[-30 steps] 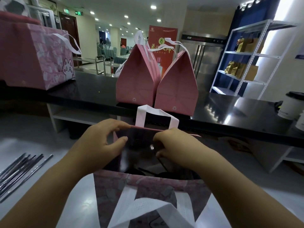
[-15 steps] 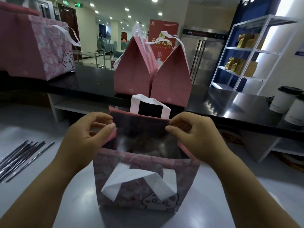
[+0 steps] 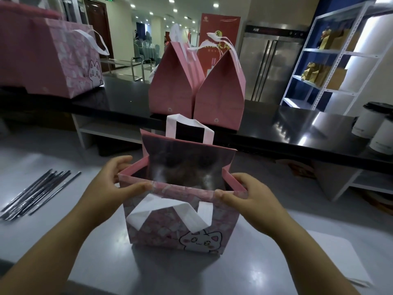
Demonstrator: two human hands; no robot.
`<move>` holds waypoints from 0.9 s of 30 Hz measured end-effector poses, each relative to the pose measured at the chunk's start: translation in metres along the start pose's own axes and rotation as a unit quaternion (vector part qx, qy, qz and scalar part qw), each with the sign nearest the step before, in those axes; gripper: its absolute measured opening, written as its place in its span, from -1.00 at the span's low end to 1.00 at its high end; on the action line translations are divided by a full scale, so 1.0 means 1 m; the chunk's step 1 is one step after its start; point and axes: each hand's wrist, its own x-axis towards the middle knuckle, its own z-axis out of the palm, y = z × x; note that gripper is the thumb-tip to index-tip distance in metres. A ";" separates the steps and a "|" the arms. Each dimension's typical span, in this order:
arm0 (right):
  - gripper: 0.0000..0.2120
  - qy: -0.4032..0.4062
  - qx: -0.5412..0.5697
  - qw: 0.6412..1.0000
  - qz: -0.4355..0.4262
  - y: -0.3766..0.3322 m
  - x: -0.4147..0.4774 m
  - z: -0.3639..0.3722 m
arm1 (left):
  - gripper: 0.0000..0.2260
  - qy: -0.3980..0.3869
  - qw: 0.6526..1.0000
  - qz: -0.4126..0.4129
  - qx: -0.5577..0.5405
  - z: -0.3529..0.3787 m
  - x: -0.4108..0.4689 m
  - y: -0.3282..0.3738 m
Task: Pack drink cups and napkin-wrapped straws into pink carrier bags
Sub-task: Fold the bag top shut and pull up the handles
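Both left hand (image 3: 111, 189) and right hand (image 3: 244, 195) pinch the bag (image 3: 161, 234) rim.

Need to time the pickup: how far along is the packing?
Done: two folded-shut bags stand on the counter. In hand: left hand and right hand grip the rim of an open bag; its contents are too dark to tell. Left: two cups on the counter and the straws on the table sit unpacked.

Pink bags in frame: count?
4. An open bag, gripped by left hand and right hand, on the grey table; two closed bags on the black counter; a big bag at the counter's far left. Others may be hidden.
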 end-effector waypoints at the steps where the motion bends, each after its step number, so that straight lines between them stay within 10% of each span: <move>1: -0.38 -0.002 0.014 1.000 0.007 -0.001 0.001 0.003 | -0.07 -0.001 1.000 -0.003 -0.004 0.002 0.000 -0.001; 19: -0.77 0.110 0.012 0.993 0.033 0.014 0.031 0.025 | -0.60 -0.059 0.993 0.065 -0.081 0.019 0.041 -0.025; 27: -0.74 0.145 -0.109 0.983 -0.027 0.016 0.035 0.026 | -0.41 -0.093 0.991 0.095 0.007 0.010 0.062 -0.024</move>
